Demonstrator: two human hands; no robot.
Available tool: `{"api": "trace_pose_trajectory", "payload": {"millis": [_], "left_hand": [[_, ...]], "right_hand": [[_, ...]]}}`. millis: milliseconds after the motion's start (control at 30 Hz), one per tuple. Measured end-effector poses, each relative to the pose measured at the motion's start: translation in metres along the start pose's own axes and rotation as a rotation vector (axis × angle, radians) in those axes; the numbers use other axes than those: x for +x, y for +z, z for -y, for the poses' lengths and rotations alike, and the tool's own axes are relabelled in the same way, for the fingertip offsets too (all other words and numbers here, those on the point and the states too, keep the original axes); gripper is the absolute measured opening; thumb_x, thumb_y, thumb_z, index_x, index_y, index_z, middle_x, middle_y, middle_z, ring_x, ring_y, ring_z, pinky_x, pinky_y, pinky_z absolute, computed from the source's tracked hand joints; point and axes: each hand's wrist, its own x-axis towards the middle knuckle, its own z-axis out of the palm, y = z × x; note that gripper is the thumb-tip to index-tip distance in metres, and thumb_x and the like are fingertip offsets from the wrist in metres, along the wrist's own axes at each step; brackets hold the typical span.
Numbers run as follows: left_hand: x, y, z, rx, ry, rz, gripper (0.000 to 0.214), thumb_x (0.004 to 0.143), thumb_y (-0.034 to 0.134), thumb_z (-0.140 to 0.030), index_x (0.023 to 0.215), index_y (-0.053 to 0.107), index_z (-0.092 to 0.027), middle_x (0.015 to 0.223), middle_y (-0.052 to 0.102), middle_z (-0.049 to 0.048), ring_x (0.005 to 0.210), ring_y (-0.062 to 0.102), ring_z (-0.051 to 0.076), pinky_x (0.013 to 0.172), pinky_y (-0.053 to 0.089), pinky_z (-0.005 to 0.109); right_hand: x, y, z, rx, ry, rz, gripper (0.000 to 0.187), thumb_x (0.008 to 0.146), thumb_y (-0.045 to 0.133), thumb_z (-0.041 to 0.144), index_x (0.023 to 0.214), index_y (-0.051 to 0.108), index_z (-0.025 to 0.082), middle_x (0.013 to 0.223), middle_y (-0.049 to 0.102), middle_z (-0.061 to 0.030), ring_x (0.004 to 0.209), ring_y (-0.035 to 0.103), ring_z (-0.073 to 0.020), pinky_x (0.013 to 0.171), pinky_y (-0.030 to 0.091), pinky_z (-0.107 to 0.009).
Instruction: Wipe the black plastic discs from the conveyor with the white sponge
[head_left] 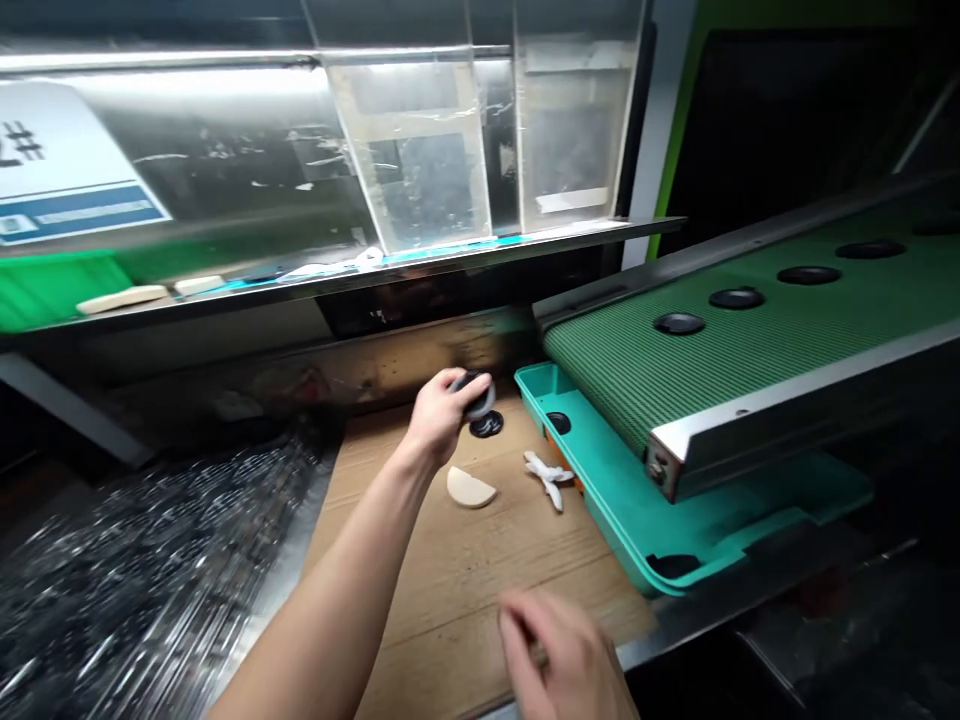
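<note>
My left hand point(441, 415) reaches forward over the brown board, thumb and fingers closed on a round black disc-shaped part point(477, 396). Just below that part, another black disc point(487, 425) lies on the board. A cream half-round pad point(471, 488) rests near my left wrist, and a bundle of white finger-like pieces point(549, 478) lies to its right. Low in the view, my right hand point(559, 650) is blurred, with its fingers curled together above the board's near part. Whatever lies between those fingers is too unclear to name.
A green ribbed conveyor belt point(750, 360) with several black discs runs off to the right. Under its end sits a teal tray point(607, 520) holding a few black pieces. Many shiny black parts point(150, 560) fill the left side. A metal shelf point(420, 265) crosses behind.
</note>
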Motion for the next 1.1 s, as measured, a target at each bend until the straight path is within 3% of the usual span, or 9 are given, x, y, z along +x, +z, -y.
{"api": "trace_pose_trajectory", "payload": {"millis": [100,167,267,400,500,600,767,867,1100], "left_hand": [[-0.047,-0.072,0.027,-0.314,-0.239,-0.261,0.027,0.069,0.081,-0.023,0.081,0.059,-0.015,0.074,0.056,-0.0017,0.061,0.052,0.007,0.053,0.043,0.017],[-0.068,-0.102,0.047,-0.454,-0.338,-0.384,0.018,0.074,0.076,-0.016,0.083,0.061,-0.013,0.072,0.057,0.0000,0.058,0.052,0.007,0.049,0.043,0.016],[-0.082,-0.120,0.071,-0.555,-0.378,-0.444,0.012,0.081,0.069,-0.015,0.090,0.061,-0.014,0.076,0.062,0.0026,0.060,0.058,0.009,0.055,0.050,0.021],[-0.081,-0.118,0.089,-0.615,-0.378,-0.454,0.019,0.084,0.067,-0.025,0.100,0.058,-0.020,0.093,0.069,0.0065,0.075,0.068,0.018,0.070,0.057,0.036],[-0.080,-0.112,0.098,-0.758,-0.341,-0.328,0.027,0.092,0.056,-0.039,0.109,0.059,-0.020,0.106,0.069,0.0109,0.095,0.068,0.024,0.085,0.056,0.043],[-0.080,-0.110,0.105,-0.898,-0.347,-0.224,0.045,0.096,0.041,-0.047,0.119,0.060,-0.014,0.118,0.066,0.0157,0.113,0.062,0.027,0.101,0.048,0.044],[-0.082,-0.107,0.108,-0.936,-0.436,-0.193,0.041,0.096,0.042,-0.038,0.126,0.059,-0.014,0.123,0.065,0.0144,0.115,0.062,0.026,0.105,0.046,0.041],[-0.083,-0.102,0.108,-0.964,-0.392,-0.172,0.037,0.095,0.044,-0.031,0.124,0.060,-0.014,0.122,0.066,0.0131,0.114,0.062,0.023,0.105,0.046,0.037],[-0.083,-0.099,0.109,-0.967,-0.334,-0.275,0.033,0.093,0.045,-0.022,0.121,0.061,-0.017,0.125,0.065,0.0096,0.115,0.061,0.021,0.104,0.047,0.034]], "right_hand": [[0.088,0.028,-0.004,-0.180,-0.072,-0.025,0.032,0.093,0.048,0.027,0.122,0.062,0.026,0.114,0.063,-0.0108,0.104,0.057,-0.0278,0.090,0.046,-0.043],[0.134,0.048,-0.008,-0.322,-0.101,0.021,0.042,0.087,0.057,0.026,0.128,0.058,0.025,0.126,0.058,-0.0142,0.112,0.052,-0.0323,0.092,0.043,-0.046],[0.182,0.067,-0.013,-0.355,-0.173,0.137,0.035,0.086,0.054,0.019,0.119,0.064,0.024,0.112,0.064,-0.0123,0.105,0.056,-0.0283,0.091,0.043,-0.041],[0.220,0.080,-0.010,-0.127,-0.230,-0.066,0.045,0.089,0.055,0.027,0.132,0.055,0.016,0.120,0.062,-0.0138,0.108,0.056,-0.0253,0.096,0.042,-0.037],[0.218,0.097,-0.001,0.001,-0.334,-0.117,0.045,0.089,0.059,0.038,0.129,0.059,0.018,0.122,0.062,-0.0111,0.109,0.055,-0.0244,0.096,0.043,-0.035],[0.192,0.117,0.005,-0.079,-0.360,-0.136,0.038,0.095,0.051,0.036,0.128,0.061,0.020,0.126,0.060,-0.0111,0.108,0.053,-0.0260,0.094,0.044,-0.040],[0.168,0.122,0.008,-0.250,-0.381,-0.111,0.040,0.099,0.041,0.030,0.135,0.056,0.019,0.138,0.049,-0.0155,0.107,0.051,-0.0285,0.090,0.045,-0.044],[0.175,0.117,0.009,-0.218,-0.288,-0.150,0.037,0.099,0.038,0.029,0.126,0.062,0.018,0.128,0.056,-0.0149,0.110,0.049,-0.0289,0.093,0.044,-0.045],[0.172,0.115,0.014,-0.067,-0.203,-0.120,0.033,0.095,0.047,0.032,0.118,0.066,0.019,0.115,0.058,-0.0136,0.103,0.051,-0.0264,0.092,0.045,-0.041]]}}
